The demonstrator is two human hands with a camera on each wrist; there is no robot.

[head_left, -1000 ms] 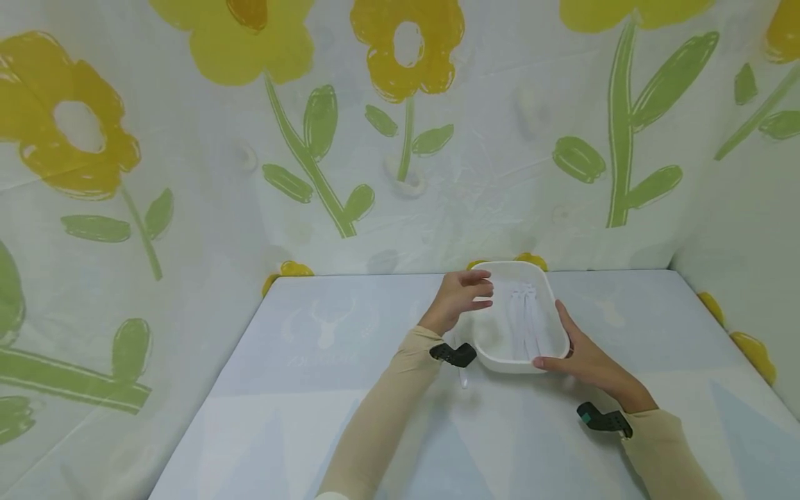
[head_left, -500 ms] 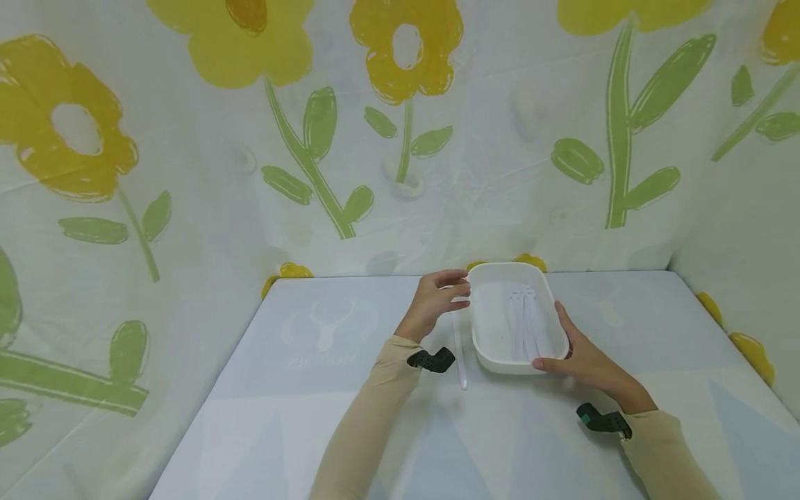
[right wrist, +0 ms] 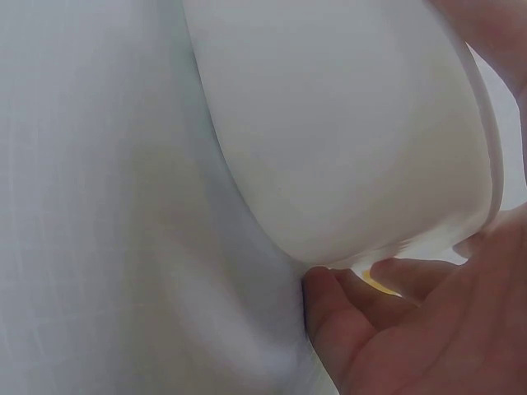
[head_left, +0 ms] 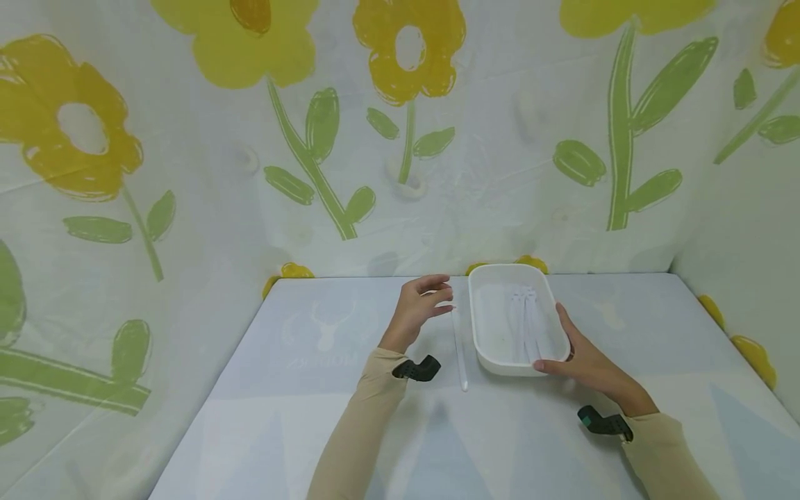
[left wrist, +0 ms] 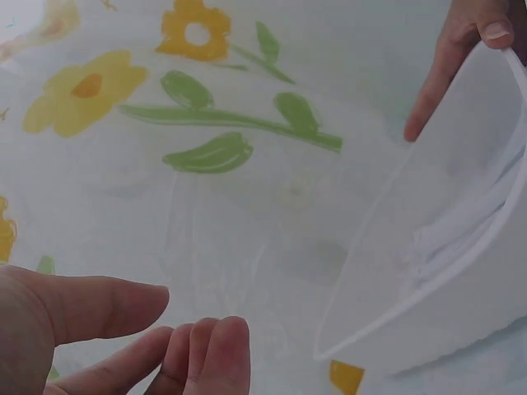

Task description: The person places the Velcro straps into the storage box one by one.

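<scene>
My right hand holds the near right corner of a white rectangular plastic box, thumb at the rim and fingers against the outer wall. In the right wrist view the fingertips press the box's outside. Several thin white sticks with wider heads lie in the right half of the box. My left hand hovers left of the box with fingers loosely bent, and the left wrist view shows nothing between thumb and fingers. Another slim white stick lies on the table between left hand and box, its far end near the fingertips.
The pale table has faint blue triangles and a deer print. Behind it and at both sides hangs a white sheet with yellow flowers. The table's back edge lies just beyond the box.
My left hand has moved left, from over the box's left rim to beside it, bringing the lone stick into fuller view. The right hand and the box have stayed in place.
</scene>
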